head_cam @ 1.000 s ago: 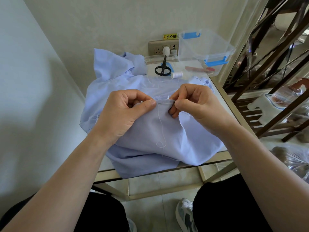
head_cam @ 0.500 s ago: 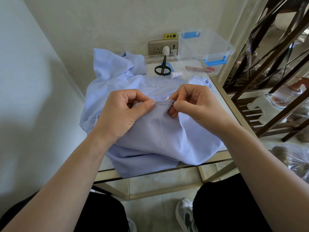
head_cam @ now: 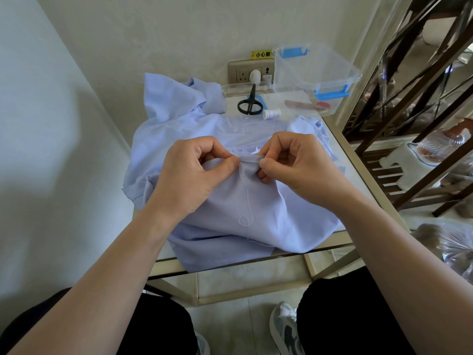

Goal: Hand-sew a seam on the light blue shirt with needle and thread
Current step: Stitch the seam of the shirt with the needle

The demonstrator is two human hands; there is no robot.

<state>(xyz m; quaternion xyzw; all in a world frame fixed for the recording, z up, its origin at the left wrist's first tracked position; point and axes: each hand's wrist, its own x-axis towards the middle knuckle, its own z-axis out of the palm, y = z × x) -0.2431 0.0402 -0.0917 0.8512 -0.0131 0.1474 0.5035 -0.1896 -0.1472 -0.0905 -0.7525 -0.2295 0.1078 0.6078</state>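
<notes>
my left hand (head_cam: 194, 172) pinches a folded edge of the shirt (head_cam: 230, 208) between thumb and curled fingers. my right hand (head_cam: 294, 167) pinches the same fold just beside it, thumb and forefinger closed on the cloth. the needle is too small to make out, so i cannot tell if it sits in that pinch. the shirt lies bunched on the glass table (head_cam: 357, 175), its near part hanging over the front edge. a white thread (head_cam: 247, 198) runs down from the fold and ends in a small loop on the cloth. behind the shirt, black scissors (head_cam: 250, 103) lie on a clear lid (head_cam: 230, 101), a white spool (head_cam: 271, 114) just beside them. a clear box (head_cam: 314, 70) with blue clips stands by the wall.
</notes>
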